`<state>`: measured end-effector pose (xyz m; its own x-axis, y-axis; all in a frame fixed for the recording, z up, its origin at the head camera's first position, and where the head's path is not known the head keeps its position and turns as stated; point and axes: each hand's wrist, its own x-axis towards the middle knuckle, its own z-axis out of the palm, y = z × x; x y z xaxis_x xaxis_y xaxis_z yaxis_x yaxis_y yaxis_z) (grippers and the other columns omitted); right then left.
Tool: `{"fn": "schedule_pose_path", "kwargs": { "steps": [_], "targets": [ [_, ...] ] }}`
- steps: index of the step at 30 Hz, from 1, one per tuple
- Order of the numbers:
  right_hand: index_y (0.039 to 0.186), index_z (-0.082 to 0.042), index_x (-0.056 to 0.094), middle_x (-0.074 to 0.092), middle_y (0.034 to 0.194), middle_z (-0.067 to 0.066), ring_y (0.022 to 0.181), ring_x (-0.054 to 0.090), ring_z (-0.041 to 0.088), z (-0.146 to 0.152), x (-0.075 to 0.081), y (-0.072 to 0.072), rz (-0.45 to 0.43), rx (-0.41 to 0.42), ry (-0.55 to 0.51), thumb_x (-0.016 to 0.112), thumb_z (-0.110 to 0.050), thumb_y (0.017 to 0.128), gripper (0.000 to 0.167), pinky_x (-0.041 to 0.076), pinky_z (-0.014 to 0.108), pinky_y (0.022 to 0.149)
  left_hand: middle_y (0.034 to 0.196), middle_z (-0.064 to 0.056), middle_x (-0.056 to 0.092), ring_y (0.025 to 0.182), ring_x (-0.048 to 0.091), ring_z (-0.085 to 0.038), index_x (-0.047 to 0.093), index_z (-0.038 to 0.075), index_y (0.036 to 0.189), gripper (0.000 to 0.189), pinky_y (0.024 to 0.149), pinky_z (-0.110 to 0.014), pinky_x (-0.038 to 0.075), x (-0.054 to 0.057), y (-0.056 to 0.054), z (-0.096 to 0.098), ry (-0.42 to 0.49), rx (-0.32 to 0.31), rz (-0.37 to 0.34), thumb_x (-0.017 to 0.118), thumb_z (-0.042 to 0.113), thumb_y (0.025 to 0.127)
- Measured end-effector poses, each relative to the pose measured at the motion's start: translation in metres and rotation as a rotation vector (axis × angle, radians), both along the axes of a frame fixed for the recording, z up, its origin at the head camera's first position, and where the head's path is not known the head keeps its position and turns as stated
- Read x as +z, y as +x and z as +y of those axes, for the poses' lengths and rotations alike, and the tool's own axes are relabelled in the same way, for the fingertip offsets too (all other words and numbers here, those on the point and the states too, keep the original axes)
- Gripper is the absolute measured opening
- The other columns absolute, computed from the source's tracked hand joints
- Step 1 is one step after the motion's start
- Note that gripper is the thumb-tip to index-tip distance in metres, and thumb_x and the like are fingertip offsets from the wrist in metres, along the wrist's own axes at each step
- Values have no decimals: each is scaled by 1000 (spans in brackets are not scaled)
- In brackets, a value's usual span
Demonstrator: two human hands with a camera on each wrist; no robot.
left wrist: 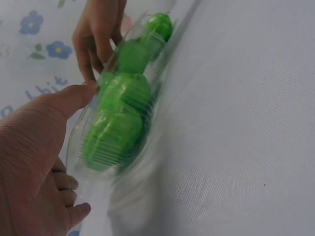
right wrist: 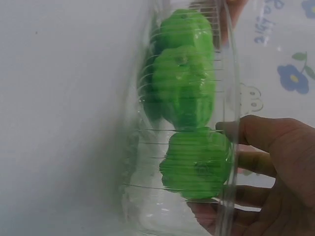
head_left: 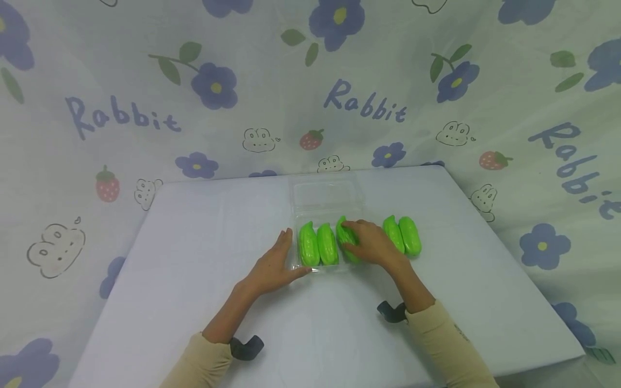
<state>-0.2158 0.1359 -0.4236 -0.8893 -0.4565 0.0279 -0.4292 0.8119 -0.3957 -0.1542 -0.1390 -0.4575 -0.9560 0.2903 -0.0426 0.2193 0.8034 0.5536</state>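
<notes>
A clear plastic clamshell box (head_left: pixel 326 269) lies with its lid (head_left: pixel 325 194) folded back. In its left part, two bright green, bumpy toy bitter gourds (head_left: pixel 309 245) (head_left: pixel 327 245) lie side by side. My right hand (head_left: pixel 372 242) grips a third toy bitter gourd (right wrist: pixel 197 164) inside the box, on the right. My left hand (head_left: pixel 271 269) rests against the box's left front corner, thumb at the front rim and fingers extended along the left side. Two more toy bitter gourds (head_left: pixel 393 234) (head_left: pixel 409 237) lie on the table right of the box, partly behind my right hand.
The table (head_left: pixel 204 231) has a white cover. Behind and beside it hangs a cloth (head_left: pixel 271 81) printed with flowers, rabbits and strawberries. A dark wrist mount (head_left: pixel 246 348) sits at the left sleeve, and another dark mount (head_left: pixel 391 311) at the right one.
</notes>
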Motion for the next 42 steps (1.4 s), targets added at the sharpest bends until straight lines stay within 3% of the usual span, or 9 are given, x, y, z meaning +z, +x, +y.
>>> {"fn": "schedule_pose_path", "kwargs": {
  "steps": [11,17,20,30,42],
  "targets": [
    [139,-7,56,57,136,14,124,54,34,11,11,-3,22,-10,-116,74,-26,89,56,45,48,101,163,-10,9,148,9,-23,6,7,158,117,116,-43,22,-2,0,0,-5,5,-11,57,77,80],
    [139,-6,56,59,133,15,103,64,31,22,20,-5,39,-30,-142,73,-25,89,56,54,45,85,162,-11,10,148,11,-23,7,6,158,117,115,-44,22,-1,0,0,4,9,-7,58,77,80],
    [140,-6,55,60,132,16,95,64,28,29,24,-5,31,-60,-144,72,-25,90,56,55,44,79,162,-11,10,148,11,-23,7,6,158,116,115,-44,22,-1,0,0,5,9,-7,58,76,80],
    [143,-10,52,62,124,17,97,61,32,65,29,-8,23,-184,-159,70,-28,92,57,55,45,71,162,-12,12,148,12,-25,8,5,158,116,115,-45,24,0,1,0,5,8,-5,59,75,81],
    [145,-6,48,56,133,22,96,63,37,126,31,-8,21,-330,-221,65,-32,95,58,56,42,64,162,-12,10,148,11,-24,7,5,158,115,115,-44,22,0,1,0,3,3,-5,59,74,81]
  ]
}}
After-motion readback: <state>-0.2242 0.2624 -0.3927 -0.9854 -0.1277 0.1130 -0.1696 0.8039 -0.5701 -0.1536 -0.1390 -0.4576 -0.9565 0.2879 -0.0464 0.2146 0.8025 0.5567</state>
